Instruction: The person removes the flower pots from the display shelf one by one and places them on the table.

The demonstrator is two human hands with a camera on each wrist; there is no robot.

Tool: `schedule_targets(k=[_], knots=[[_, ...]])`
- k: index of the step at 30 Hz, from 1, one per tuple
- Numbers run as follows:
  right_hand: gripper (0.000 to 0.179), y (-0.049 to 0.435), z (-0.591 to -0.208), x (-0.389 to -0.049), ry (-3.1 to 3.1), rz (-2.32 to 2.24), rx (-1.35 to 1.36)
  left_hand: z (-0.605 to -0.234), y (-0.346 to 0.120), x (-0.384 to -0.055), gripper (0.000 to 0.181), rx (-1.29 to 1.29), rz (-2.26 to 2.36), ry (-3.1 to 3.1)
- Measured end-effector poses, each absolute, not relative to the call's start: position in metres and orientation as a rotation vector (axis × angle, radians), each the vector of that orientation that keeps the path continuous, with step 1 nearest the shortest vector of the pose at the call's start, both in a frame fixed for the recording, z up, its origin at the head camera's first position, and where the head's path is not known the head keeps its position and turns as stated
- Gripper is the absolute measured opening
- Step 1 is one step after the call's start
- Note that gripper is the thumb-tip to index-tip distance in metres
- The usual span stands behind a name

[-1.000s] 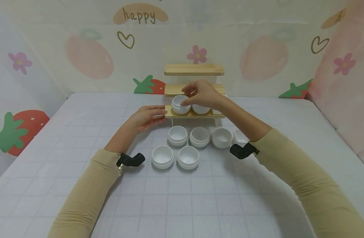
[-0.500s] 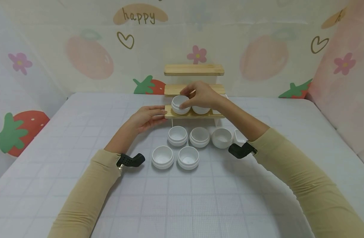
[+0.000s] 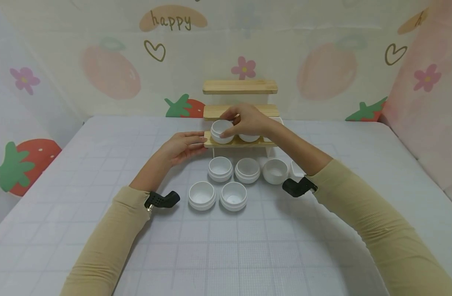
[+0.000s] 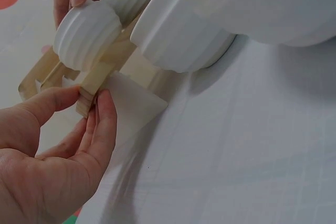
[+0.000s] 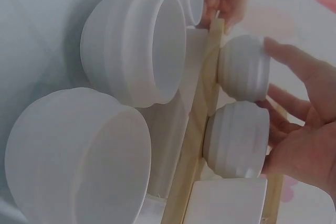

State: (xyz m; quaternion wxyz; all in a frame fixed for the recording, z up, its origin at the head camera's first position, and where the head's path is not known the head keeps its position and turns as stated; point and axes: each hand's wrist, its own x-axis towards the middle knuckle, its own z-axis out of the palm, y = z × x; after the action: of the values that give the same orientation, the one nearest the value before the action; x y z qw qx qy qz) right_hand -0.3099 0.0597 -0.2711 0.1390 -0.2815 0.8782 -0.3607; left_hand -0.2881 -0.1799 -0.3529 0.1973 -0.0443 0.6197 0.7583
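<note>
A three-tier wooden display stand stands at the back of the table. My left hand (image 3: pixel 184 148) pinches the left end of its lowest shelf (image 4: pixel 100 80), thumb on top and fingers below. My right hand (image 3: pixel 248 119) reaches over that shelf and holds a small white ribbed bowl (image 3: pixel 221 132) at its left end, thumb and fingertips around the rim. Beside it on the same shelf is a second white bowl (image 5: pixel 237 140), partly hidden by the right hand in the head view. A straight-sided white dish (image 5: pixel 226 203) sits further right on the shelf.
In front of the stand, a row of white bowls (image 3: pixel 220 168) ends at the right with a dish (image 3: pixel 297 169) partly hidden by the right wrist. Two more bowls (image 3: pixel 201 195) stand nearer. The middle shelf (image 3: pixel 215 112) and top shelf (image 3: pixel 240 86) rise behind.
My right hand has shifted the held bowl slightly left along the lowest shelf, toward its end. The left hand stays at the shelf end.
</note>
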Motion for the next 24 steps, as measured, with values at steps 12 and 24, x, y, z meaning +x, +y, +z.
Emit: schedule_targets(k=[12,24], knots=[[0.059,0.0568,-0.2745,-0.3083,2.516,-1.088,-0.805,-0.3550,-0.1810,-0.2892,0.054,-0.128,2.128,1.741],[0.064,0.0565,-0.2785,-0.3087,2.562,-1.056,-0.782,-0.3539,-0.1794,-0.2883,0.054,-0.127,2.139,1.723]])
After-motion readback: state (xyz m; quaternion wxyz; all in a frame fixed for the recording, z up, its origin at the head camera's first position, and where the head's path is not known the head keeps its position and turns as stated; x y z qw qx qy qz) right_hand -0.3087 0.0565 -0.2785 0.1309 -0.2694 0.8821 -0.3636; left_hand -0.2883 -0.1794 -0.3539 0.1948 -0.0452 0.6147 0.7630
